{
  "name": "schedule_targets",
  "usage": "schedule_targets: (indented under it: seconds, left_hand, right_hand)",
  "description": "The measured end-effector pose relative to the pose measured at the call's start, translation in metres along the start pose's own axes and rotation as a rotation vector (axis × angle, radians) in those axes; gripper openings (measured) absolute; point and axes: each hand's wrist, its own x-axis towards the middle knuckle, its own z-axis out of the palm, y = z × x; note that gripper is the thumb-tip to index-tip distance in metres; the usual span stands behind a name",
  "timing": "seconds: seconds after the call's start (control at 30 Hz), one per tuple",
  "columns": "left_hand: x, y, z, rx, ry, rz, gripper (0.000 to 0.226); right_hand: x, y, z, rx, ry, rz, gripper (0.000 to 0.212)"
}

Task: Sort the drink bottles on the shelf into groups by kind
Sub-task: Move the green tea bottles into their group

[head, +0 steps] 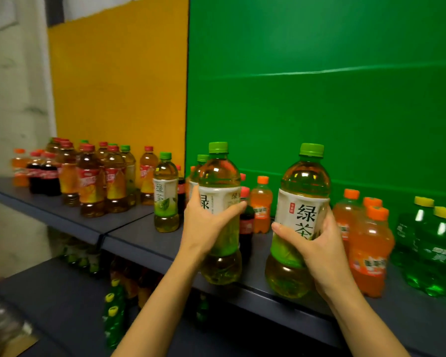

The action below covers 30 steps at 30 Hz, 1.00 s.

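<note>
Behind your shelf stand two flat panels: a wide green wall panel [319,86] on the right and a yellow wall panel [118,86] on the left. Below them the dark grey upper shelf [139,243] runs across the view. A dark grey lower shelf [62,292] under it carries more bottles (mostly too blurred to tell by kind, though a few yellow caps show).

At the left end of the upper shelf stands a crowd of red-capped amber tea bottles [90,181], with dark cola bottles [44,176] just beside them. On the right, a cluster of orange soda bottles with orange caps [368,248] stands next to green soda bottles with yellow caps [433,248].

You hold two large green-capped green tea bottles with white labels, both upright near the shelf's front edge; I cannot tell whether their bases touch it. Your left hand [203,225] wraps round the left green tea bottle [219,176] at its label, thumb across the front. Your right hand [317,243] grips the right green tea bottle [304,181] low on its label, fingers curled round it. The hands are well apart.

A third green tea bottle [166,191] stands alone left of your left hand. Between the two held bottles stand a small orange soda bottle [261,202] and a small red-capped cola bottle [246,220].
</note>
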Motion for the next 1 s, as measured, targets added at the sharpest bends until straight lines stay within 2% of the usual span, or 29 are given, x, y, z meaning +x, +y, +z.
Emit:
schedule_targets:
  seconds: [0.17,0.33,0.47,0.53,0.67,0.8,1.0]
  left_hand:
    - [0.003,-0.004,-0.094,0.079,0.096,-0.039,0.078]
    - [0.003,-0.013,-0.202,0.178,0.164,-0.055,0.058]
    - [0.006,-0.02,-0.284,0.235,0.199,-0.084,0.075]
    - [0.009,-0.022,-0.322,0.262,0.205,-0.092,0.077]
    - [0.013,-0.027,-0.388,0.296,0.239,-0.102,0.056]
    - [0.019,-0.039,-0.446,0.337,0.28,-0.108,0.06]
    - [0.05,-0.076,-0.528,0.393,0.374,-0.102,0.049]
  right_hand:
    - [-0.011,0.007,0.08,0.056,-0.062,0.011,0.054]
    - [-0.025,0.016,0.179,0.108,-0.105,0.05,0.057]
    - [-0.036,0.02,0.262,0.158,-0.138,0.095,0.061]
    - [-0.039,0.022,0.301,0.175,-0.154,0.097,0.061]
    - [-0.042,0.03,0.375,0.186,-0.201,0.125,0.059]
    - [-0.038,0.041,0.443,0.201,-0.266,0.151,0.06]
    - [-0.018,0.066,0.542,0.221,-0.347,0.153,0.07]
